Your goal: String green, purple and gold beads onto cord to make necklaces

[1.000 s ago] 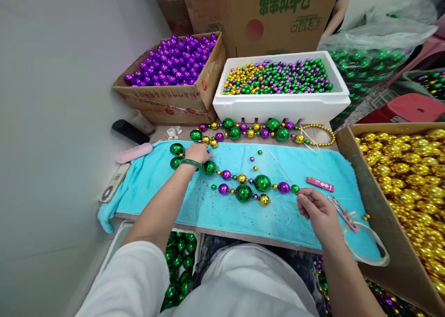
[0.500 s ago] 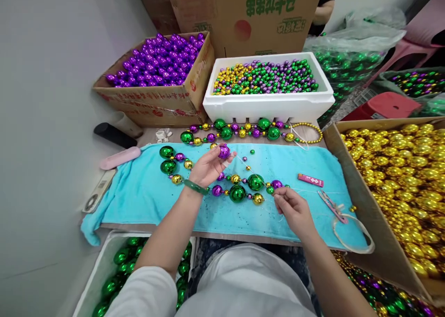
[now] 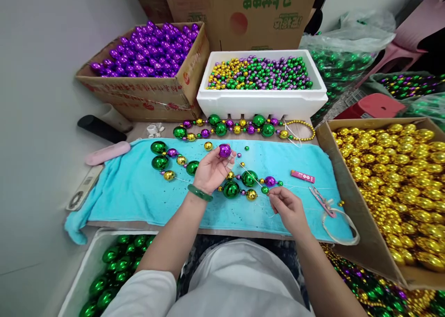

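Observation:
My left hand, with a green bangle at its wrist, is closed on a shiny purple bead held above the turquoise towel. A thin pale thread runs from that bead down to my right hand. My right fingers are pinched around the thread beside a small green bead. Under and around both hands lies a strand of purple, gold and green beads, partly hidden by my left hand; one large green bead sits between them. A loose gold bead rests just behind my left hand.
Behind the towel lies another bead strand. A white foam box and a cardboard box of purple beads stand at the back. Gold beads fill a carton at right. Pink-handled snips and a small pink packet lie on the towel.
The view has shifted slightly, so most things sit farther left. My left hand still holds the purple bead and my right still pinches the thread; the loose gold bead behind the left hand shows more fully.

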